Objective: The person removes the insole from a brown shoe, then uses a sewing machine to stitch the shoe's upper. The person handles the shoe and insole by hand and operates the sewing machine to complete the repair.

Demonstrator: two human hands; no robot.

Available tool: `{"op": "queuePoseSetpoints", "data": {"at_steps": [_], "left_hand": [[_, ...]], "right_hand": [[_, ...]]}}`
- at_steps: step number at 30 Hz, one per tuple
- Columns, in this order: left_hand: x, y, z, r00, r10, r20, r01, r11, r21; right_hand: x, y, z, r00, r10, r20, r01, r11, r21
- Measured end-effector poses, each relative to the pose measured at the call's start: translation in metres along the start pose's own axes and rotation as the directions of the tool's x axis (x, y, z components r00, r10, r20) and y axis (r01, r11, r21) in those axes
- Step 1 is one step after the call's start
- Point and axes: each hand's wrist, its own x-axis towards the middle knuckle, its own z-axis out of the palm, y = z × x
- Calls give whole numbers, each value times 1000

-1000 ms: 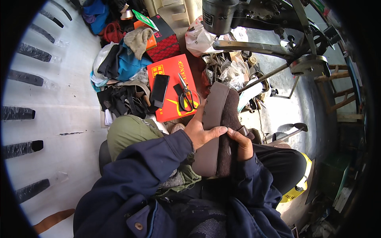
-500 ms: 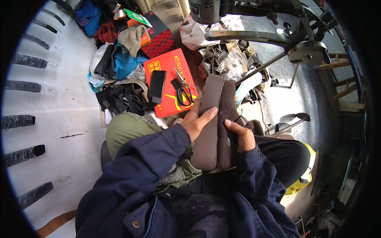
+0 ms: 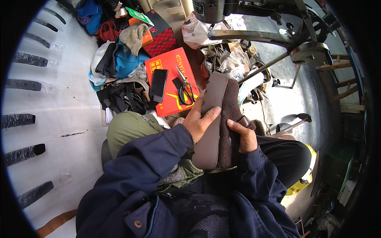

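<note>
Above my lap I hold a thick brown cushion-like piece point(image 3: 212, 137), with a smooth, leather-like side and a fuzzy dark brown face. My left hand point(image 3: 199, 119) grips its smooth side, thumb laid across it and fingers partly hidden behind. On the fuzzy side my right hand point(image 3: 245, 135) has its thumb pressed on the pile; its other fingers are out of sight. A short dark rolled tab point(image 3: 245, 121) sticks out beside that thumb. Beyond my left hand, black-handled scissors point(image 3: 185, 88) and a black phone point(image 3: 158, 85) lie on a red box point(image 3: 170, 59).
A sewing machine's metal arm point(image 3: 254, 37) and wheel point(image 3: 310, 53) overhang the upper right. A bin of tools and plastic bags point(image 3: 232, 63) stands below it. Cloths and black straps point(image 3: 123, 95) are heaped at left, beside a pale panel point(image 3: 75, 115) with wrapped dark strips.
The cushion-like piece stays in both hands, with almost the same grip. The whole view has shifted very slightly; little else differs.
</note>
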Motion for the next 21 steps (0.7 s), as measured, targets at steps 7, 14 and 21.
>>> {"op": "queuePoseSetpoints", "data": {"at_steps": [7, 14, 21], "left_hand": [[-1, 7, 3, 999, 38, -23, -38, 999, -3], [0, 3, 1, 999, 38, -25, -36, 996, 77], [-1, 4, 1, 997, 47, 56, -53, 993, 106]], "right_hand": [[-1, 1, 1, 1000, -6, -10, 6, 1000, 21], [0, 2, -1, 999, -36, -11, 37, 999, 2], [-1, 3, -6, 1000, 2, -11, -2, 1000, 24]]}}
